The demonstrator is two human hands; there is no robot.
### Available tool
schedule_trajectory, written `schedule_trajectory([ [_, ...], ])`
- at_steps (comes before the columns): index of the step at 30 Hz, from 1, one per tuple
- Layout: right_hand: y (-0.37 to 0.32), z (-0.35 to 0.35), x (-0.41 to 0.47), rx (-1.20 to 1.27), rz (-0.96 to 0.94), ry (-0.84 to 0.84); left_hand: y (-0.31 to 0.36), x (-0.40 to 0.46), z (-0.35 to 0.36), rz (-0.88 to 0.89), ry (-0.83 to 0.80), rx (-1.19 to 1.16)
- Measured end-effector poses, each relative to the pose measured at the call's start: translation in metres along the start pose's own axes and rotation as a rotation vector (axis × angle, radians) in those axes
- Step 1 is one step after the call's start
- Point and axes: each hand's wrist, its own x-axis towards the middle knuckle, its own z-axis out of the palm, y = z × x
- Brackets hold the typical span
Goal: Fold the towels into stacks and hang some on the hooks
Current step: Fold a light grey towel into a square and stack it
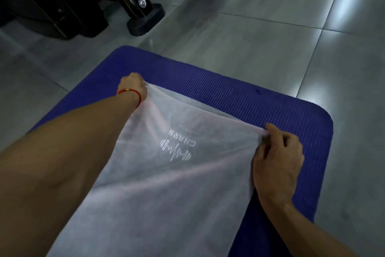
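A thin white towel (162, 184) with a printed logo lies stretched over a blue ribbed mat (239, 94). My left hand (132, 84), with a red string at the wrist, grips the towel's far left corner. My right hand (277, 152) pinches the far right corner between thumb and fingers. The far edge of the towel runs taut between the two hands, slightly raised off the mat. The towel's near end runs out of the frame at the bottom.
The mat lies on a grey tiled floor (260, 38). Black gym equipment with a rubber foot (145, 19) stands at the far left, just beyond the mat's far corner. No hooks or other towels are in view.
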Motion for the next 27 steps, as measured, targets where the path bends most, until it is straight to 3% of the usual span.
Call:
schedule_trajectory([
  [4, -0.001, 0.003, -0.002, -0.08, 0.023, -0.069, 0.008, 0.0, 0.0, 0.009, -0.094, -0.023],
  [10, -0.006, 0.004, 0.004, -0.039, 0.215, -0.151, 0.001, -0.014, -0.026, 0.005, -0.036, -0.222],
  [13, -0.014, -0.002, 0.004, -0.201, 0.096, -0.152, -0.001, -0.031, -0.042, 0.087, 0.006, -0.264],
  [20, -0.014, -0.003, 0.001, -0.208, 0.06, -0.078, -0.03, -0.074, -0.074, 0.291, 0.141, -0.216],
  [27, -0.009, -0.003, -0.001, -0.115, -0.015, -0.063, -0.064, -0.142, -0.119, 0.259, 0.235, -0.231],
])
